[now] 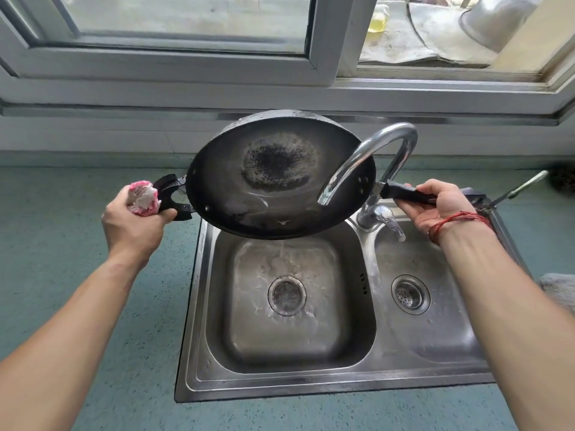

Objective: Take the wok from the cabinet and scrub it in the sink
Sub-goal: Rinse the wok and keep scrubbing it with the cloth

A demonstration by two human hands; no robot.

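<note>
A blue-green speckled countertop (56,275) runs beneath a sliding window (186,23) with pale grey frames. Its right pane stands open onto an outer ledge (404,42), daylit and stained, on which rest an overturned metal pot (494,20) and a yellowish bottle (376,23). A strip of pale wall (93,135) separates sill and counter. Daylight provides the illumination.

Teal countertop (77,244) holds the steel double sink (199,353) and, perhaps, a cloth (557,286) at right
</note>
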